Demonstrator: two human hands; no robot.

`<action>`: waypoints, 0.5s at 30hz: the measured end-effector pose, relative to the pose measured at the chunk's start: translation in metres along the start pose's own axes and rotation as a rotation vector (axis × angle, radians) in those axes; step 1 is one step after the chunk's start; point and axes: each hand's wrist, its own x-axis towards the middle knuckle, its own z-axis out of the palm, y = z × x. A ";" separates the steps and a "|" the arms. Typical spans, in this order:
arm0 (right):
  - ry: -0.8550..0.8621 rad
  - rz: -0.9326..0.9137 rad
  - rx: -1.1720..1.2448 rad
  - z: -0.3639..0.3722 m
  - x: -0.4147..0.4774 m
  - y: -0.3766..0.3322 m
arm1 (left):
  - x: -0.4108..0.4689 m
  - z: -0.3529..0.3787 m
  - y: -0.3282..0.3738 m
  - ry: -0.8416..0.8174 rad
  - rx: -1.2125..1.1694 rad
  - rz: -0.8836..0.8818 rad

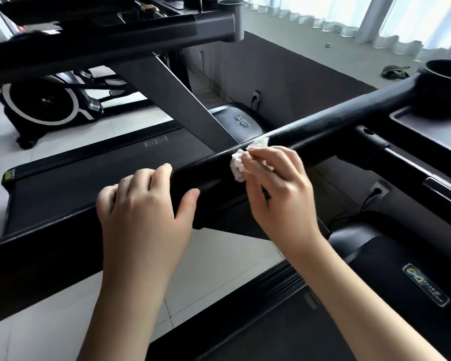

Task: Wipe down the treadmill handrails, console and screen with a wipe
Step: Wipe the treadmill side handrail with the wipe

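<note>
A thick black handrail [323, 123] runs from lower left to upper right across the view. My left hand [143, 201] grips it from above, fingers over the far side and thumb on the near side. My right hand [274, 186] pinches a crumpled white wipe [238, 164] and presses it against the rail just right of my left hand. A wet streak shines on the rail past the wipe. The console tray [432, 131] with a round black cup holder [445, 82] sits at the rail's far right end. The screen is out of view.
A second treadmill [115, 29] stands to the left, its belt [102, 168] below the rail. An exercise bike [47, 102] is behind it. This treadmill's motor cover [401, 259] lies at lower right. A low dark wall [284, 69] and white curtains [401, 19] are beyond.
</note>
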 end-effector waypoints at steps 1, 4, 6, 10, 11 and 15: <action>0.037 0.049 -0.004 -0.001 -0.001 0.007 | 0.000 0.000 0.000 -0.002 -0.001 -0.002; 0.166 0.303 0.064 0.001 -0.010 0.007 | -0.001 -0.001 0.002 -0.008 0.005 -0.013; 0.173 0.358 0.120 0.008 -0.023 -0.007 | -0.001 -0.001 0.003 -0.002 0.009 -0.013; 0.189 0.435 0.179 0.016 -0.037 -0.006 | -0.001 -0.001 0.002 -0.001 0.014 -0.005; 0.221 0.500 0.182 0.018 -0.039 -0.001 | -0.001 -0.002 0.002 -0.004 0.015 -0.004; 0.321 0.720 0.204 0.028 -0.047 -0.009 | -0.001 -0.002 0.002 -0.009 0.023 -0.009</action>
